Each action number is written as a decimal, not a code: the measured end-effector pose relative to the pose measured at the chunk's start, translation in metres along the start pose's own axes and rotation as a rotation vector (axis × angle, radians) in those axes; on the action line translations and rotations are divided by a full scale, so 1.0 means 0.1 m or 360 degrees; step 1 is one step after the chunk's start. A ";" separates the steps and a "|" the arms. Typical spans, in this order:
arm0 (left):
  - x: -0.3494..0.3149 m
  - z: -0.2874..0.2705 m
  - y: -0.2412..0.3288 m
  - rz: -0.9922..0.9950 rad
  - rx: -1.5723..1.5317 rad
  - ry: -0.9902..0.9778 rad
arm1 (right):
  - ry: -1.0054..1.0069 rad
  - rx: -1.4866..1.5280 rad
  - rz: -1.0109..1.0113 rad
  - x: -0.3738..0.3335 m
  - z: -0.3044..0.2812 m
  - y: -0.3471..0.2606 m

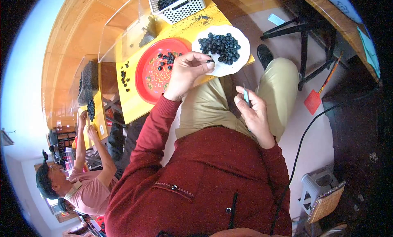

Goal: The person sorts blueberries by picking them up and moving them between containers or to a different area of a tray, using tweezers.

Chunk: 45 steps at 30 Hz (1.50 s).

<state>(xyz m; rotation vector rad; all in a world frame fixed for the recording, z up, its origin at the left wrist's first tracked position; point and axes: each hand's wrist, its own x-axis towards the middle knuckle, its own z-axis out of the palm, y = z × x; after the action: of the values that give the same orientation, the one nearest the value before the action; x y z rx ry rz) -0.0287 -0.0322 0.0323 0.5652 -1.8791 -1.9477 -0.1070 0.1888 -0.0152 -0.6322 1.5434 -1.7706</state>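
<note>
The left hand pinches a dark round piece between thumb and fingertips, just above the near rim of a white plate with a smooth, wavy edge. The right hand, off to the side over the lap, grips a small, slim tool with a pale body; its exact kind is too small to tell. A heap of glossy, bead-like dark pieces fills the plate's middle. Next to it lies a round red tray, slick and gaudily patterned, bearing a loose cluster of similar pieces partly behind the wrist. Both rest on a flat yellow surface, strewn with black crumbs near a rigid white basket, its walls punched with holes, holding dark, rough-looking contents.
</note>
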 end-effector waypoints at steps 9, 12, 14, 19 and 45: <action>-0.24 0.08 -0.05 -0.0267 -0.0842 -0.0002 | -0.0016 -0.0066 -0.0055 0.04 0.06 -0.22; -0.29 0.11 -0.12 -0.0250 -0.0992 -0.0057 | -0.0026 -0.0200 -0.0190 0.12 0.12 -0.25; -0.33 0.12 -0.13 -0.0266 -0.1071 -0.0048 | -0.0040 -0.0300 -0.0326 0.16 0.15 -0.28; -0.39 0.18 -0.14 -0.0347 -0.1302 -0.0022 | -0.0101 -0.0217 -0.0327 0.23 0.25 -0.37; -0.50 0.22 -0.29 -0.0150 -0.1370 -0.0171 | -0.0012 -0.0524 -0.0908 0.33 0.43 -0.33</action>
<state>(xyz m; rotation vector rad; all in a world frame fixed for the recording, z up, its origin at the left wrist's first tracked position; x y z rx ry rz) 0.0029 0.0138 0.0056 0.2773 -0.8931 -2.6021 -0.1017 0.1374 0.0224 -1.3477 1.7847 -1.9101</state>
